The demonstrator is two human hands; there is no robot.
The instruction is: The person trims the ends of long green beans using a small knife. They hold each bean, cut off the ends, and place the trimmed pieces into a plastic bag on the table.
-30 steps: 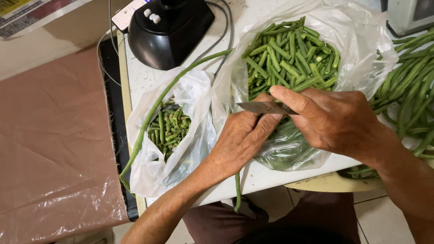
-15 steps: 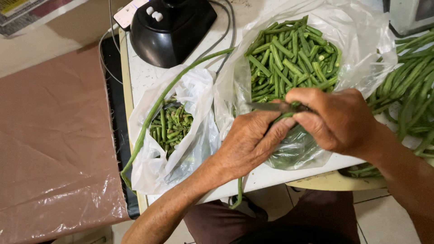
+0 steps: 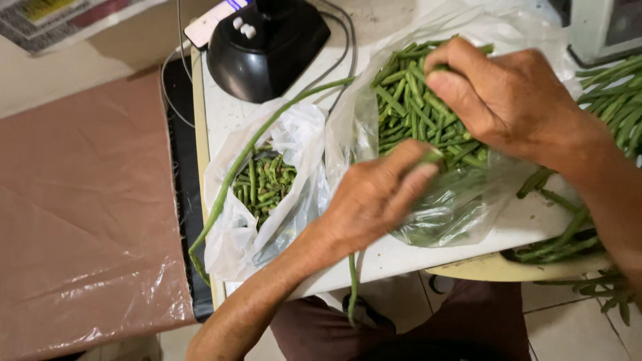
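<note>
My left hand is closed on a long green bean at the table's front edge. The bean's loose end hangs down past the edge. The hand rests against a large clear plastic bag full of cut bean pieces. My right hand is over the open top of that bag, fingers curled downward onto the pieces. What it holds is hidden. A smaller white bag, also holding cut pieces, lies to the left.
Another long uncut bean lies across the small bag. More uncut beans are heaped at the right, over a yellow rim. A black appliance with cables stands at the back of the white table. A brown plastic-covered surface lies left.
My right hand has risen from beside my left hand, where a knife blade showed, to the top of the big bag. My left hand keeps hold of the bean.
</note>
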